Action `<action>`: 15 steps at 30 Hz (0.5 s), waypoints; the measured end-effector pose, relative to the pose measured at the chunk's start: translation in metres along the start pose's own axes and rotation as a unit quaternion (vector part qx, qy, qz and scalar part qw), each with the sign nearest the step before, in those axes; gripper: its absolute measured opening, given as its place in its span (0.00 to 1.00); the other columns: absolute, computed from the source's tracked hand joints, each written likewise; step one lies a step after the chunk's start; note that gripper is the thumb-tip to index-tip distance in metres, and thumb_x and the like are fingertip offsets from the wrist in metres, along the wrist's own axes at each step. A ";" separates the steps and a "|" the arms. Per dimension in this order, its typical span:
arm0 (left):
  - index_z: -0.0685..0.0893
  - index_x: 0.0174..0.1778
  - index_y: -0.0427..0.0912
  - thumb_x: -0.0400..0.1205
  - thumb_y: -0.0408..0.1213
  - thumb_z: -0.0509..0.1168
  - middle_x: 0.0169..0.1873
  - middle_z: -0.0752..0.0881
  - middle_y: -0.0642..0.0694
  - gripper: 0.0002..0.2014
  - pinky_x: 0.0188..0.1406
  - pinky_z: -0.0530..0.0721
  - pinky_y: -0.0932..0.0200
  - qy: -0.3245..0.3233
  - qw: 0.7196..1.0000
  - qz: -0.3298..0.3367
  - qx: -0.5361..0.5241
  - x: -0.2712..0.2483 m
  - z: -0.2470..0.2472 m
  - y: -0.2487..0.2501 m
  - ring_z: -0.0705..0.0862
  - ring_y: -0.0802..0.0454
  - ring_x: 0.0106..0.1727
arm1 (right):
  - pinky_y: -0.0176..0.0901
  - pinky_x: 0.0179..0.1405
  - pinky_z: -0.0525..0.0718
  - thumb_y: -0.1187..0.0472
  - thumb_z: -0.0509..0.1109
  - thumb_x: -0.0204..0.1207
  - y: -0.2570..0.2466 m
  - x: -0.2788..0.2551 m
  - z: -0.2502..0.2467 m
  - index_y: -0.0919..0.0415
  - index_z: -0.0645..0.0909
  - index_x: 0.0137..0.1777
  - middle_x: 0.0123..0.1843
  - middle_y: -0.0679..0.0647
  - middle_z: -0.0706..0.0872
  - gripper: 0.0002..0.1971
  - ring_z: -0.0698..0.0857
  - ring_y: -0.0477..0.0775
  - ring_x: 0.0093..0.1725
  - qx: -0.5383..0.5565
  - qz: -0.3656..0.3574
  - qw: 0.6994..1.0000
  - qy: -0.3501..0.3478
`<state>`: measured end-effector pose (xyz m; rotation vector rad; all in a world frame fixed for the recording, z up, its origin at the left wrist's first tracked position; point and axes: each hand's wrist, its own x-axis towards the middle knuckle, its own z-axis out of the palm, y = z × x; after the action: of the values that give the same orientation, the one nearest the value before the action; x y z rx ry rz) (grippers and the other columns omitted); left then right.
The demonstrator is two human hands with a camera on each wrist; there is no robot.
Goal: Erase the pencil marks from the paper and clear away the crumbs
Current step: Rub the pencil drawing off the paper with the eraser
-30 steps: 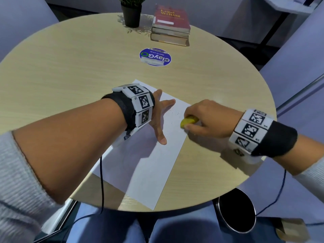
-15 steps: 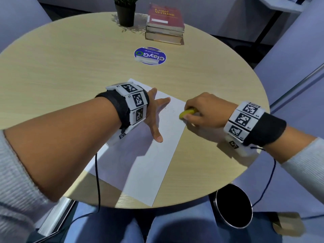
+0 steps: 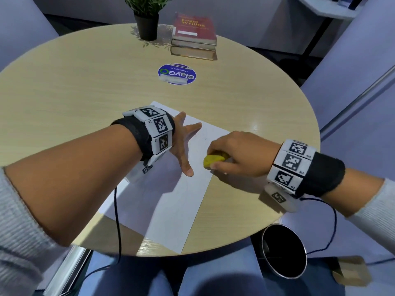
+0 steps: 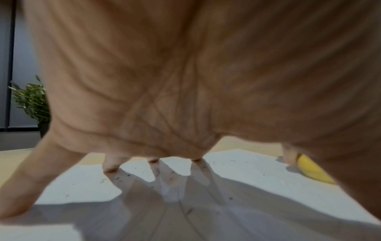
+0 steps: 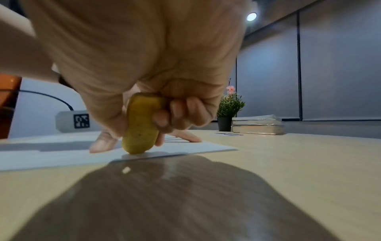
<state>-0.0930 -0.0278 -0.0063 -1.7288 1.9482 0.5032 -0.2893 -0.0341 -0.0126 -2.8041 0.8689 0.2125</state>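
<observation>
Yellow eraser [image 3: 214, 160] (rounded, grubby) stands on crumb-flecked paper [image 3: 171, 210].

Table: I see a round, light wood top [image 3: 85, 86]
On it: white paper [image 3: 171, 210], potted plant [image 3: 147, 24], stacked books [image 3: 193, 37], round blue sticker [image 3: 177, 74]

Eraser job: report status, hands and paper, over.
Left hand flat, fingers spread, pinning paper. Right hand grips yellow eraser, tip down on paper near its right edge. Crumbs still scattered by left fingers. Nothing in the way.
</observation>
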 end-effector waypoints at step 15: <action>0.35 0.82 0.65 0.63 0.76 0.66 0.83 0.35 0.39 0.59 0.77 0.39 0.32 0.065 0.998 0.014 0.001 -0.006 -0.002 0.019 0.32 0.35 0.82 | 0.52 0.46 0.81 0.44 0.66 0.78 0.024 0.014 -0.018 0.57 0.76 0.62 0.48 0.55 0.83 0.20 0.80 0.57 0.46 -0.005 0.114 0.993 0.031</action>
<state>-0.1120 -0.0219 -0.0022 -1.7737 2.0644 0.4073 -0.2900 -0.0651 -0.0008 -2.7301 1.2059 0.1651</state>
